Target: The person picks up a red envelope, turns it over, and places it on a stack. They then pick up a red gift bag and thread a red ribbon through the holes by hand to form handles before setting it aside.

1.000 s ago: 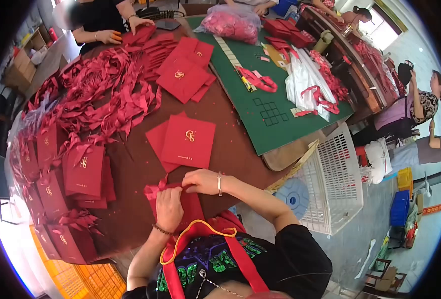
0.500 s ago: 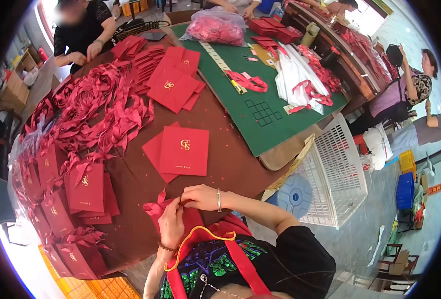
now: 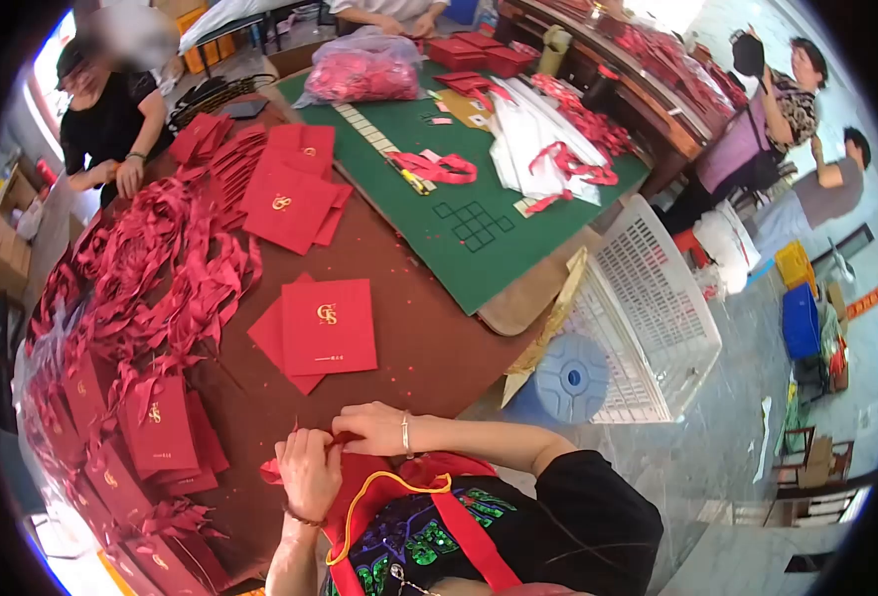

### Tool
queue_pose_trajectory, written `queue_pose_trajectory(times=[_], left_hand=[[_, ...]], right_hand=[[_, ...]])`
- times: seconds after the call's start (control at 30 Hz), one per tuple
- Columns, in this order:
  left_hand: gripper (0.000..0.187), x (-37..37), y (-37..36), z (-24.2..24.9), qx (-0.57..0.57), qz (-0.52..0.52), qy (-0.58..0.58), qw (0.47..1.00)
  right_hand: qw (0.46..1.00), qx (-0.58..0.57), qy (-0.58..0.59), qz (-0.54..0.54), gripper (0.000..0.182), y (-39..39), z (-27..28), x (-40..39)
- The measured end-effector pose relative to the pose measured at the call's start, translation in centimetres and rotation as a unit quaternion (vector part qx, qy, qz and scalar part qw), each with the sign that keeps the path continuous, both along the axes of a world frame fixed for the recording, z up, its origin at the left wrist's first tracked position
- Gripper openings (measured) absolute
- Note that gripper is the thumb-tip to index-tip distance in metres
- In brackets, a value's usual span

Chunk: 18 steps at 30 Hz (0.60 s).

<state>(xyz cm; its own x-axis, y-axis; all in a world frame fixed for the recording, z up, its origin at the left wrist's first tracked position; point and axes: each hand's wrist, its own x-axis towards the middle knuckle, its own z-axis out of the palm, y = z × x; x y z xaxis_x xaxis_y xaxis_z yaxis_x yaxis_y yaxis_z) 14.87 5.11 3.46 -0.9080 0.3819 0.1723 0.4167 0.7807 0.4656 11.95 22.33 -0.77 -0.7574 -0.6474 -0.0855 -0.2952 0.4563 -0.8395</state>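
A soft, crumpled red ribbon [image 3: 305,449] sat at the near edge of the brown table [image 3: 429,328], pinched between both hands. The left hand [image 3: 308,475] gripped it from below with curled fingers; the right hand [image 3: 374,429] nipped it from the side. Just beyond lay flat, square red envelopes [image 3: 326,328] stamped in gold, and along the left edge a heap of satin ribbons [image 3: 161,268].
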Motion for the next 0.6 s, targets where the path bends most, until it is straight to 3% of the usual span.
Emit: queue_pose_trajectory(times=[0.03,0.1,0.17,0.23,0.3,0.37,0.4,0.47,0.5,0.6], left_hand=[[0.007,-0.3,-0.6,-0.1,0.0,-0.009,-0.001,1.0],[0.007,-1.0,-2.2,-0.5,0.16,-0.021,-0.15,0.975],[0.014,-1.8,-3.0,0.8,0.178,0.031,-0.319,0.93],[0.015,-2.6,-3.6,1.0,0.157,0.014,-0.373,0.914],[0.019,-3.2,-3.3,1.9,0.157,-0.056,-0.314,0.935],[0.021,-4.6,-4.1,1.4,0.137,-0.103,-0.353,0.92],[0.022,-5.1,-4.4,0.9,0.122,-0.131,-0.298,0.938],[0.022,-6.1,-4.3,1.2,0.043,-0.078,-0.43,0.898],[0.022,-6.2,-4.5,-0.4,0.056,-0.117,-0.381,0.915],[0.024,-7.0,-4.7,-1.3,0.064,-0.155,-0.382,0.909]], right_hand=[[1.0,0.0,-0.001,-0.009,0.024,-0.1,0.4,0.3],[0.999,0.026,-0.018,-0.03,0.024,-0.4,1.0,0.6],[0.999,0.024,-0.011,-0.025,0.027,-0.6,1.4,0.7],[0.998,0.065,0.014,-0.023,0.03,-0.9,2.7,0.8],[0.996,0.058,0.022,-0.058,0.033,-1.5,1.4,0.7],[0.994,0.058,0.064,-0.072,0.03,-1.5,1.8,0.7],[0.992,0.006,0.09,-0.084,0.027,-1.6,1.0,1.0],[0.99,0.025,0.113,-0.082,0.022,-1.7,1.0,0.9],[0.99,-0.012,0.109,-0.092,0.022,-1.6,0.9,1.0],[0.993,-0.03,0.087,-0.081,0.018,-1.5,0.6,0.9]])
